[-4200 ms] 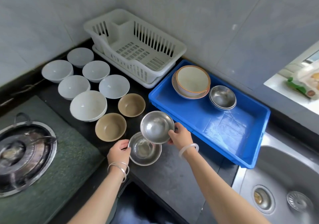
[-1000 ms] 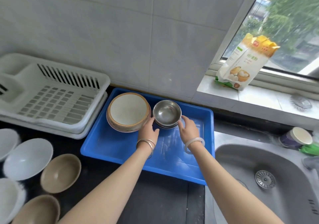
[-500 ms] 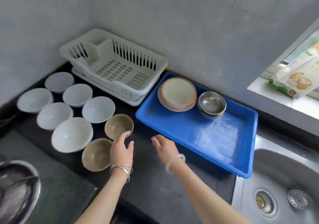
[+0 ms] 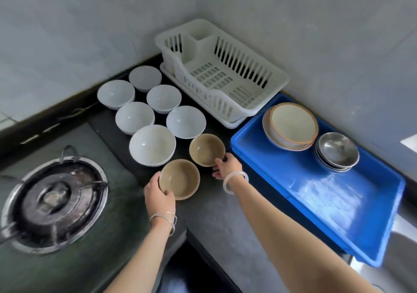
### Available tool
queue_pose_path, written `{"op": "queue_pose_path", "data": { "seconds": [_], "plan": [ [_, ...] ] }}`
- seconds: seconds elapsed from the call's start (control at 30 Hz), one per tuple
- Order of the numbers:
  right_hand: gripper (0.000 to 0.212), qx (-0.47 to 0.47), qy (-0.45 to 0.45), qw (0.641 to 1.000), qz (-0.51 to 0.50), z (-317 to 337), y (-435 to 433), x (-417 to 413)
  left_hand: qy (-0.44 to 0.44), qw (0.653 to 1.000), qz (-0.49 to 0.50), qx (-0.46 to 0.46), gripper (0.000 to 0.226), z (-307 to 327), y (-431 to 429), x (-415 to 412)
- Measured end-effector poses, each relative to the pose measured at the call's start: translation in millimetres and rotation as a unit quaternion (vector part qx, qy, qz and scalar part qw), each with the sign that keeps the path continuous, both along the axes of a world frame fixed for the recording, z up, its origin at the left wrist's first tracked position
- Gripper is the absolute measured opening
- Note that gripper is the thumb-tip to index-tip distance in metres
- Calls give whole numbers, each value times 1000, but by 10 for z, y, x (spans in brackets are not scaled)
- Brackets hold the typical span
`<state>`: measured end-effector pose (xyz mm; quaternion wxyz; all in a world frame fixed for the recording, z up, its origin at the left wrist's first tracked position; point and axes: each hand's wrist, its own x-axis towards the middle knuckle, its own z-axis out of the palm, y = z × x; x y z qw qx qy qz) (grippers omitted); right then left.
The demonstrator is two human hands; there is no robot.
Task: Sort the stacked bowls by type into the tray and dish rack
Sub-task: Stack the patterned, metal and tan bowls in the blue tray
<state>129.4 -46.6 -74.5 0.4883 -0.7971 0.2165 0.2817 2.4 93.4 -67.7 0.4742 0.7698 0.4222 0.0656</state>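
The left hand grips the near tan bowl by its rim, while the right hand grips the far tan bowl, left of the blue tray.

- The table was a dark stone top running into a tiled corner.
- Six white bowls sat on it in a cluster at the left of the middle, close together.
- Two brown bowls stood just in front of the white ones, side by side, each with a hand at its rim.
- A white dish rack on its drip pan stood in the corner.
- A blue tray lay at the right, beside the rack.
- A gas burner sat in a dark green hob at the left.
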Motion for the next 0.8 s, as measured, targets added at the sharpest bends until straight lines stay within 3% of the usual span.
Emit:
{"op": "queue_pose_path", "data": {
  "seconds": [0.17, 0.3, 0.57, 0.8],
  "plan": [
    [33, 4, -31, 999, -34, 108, -26, -61, 17, 998, 12, -62, 45, -45, 68, -12],
    [27, -3, -107, 993, -49, 282, -102, -216, 18, 997, -5, -77, 37, -66, 95, -5],
    [14, -61, -89, 984, 140, 455, -39, -511, -3, 986, 27, -162, 29, -123, 112, 32],
    [6, -115, -81, 969, 205, 371, 104, -577, -21, 981, 39, -190, 25, -148, 138, 24]
  ]
}}
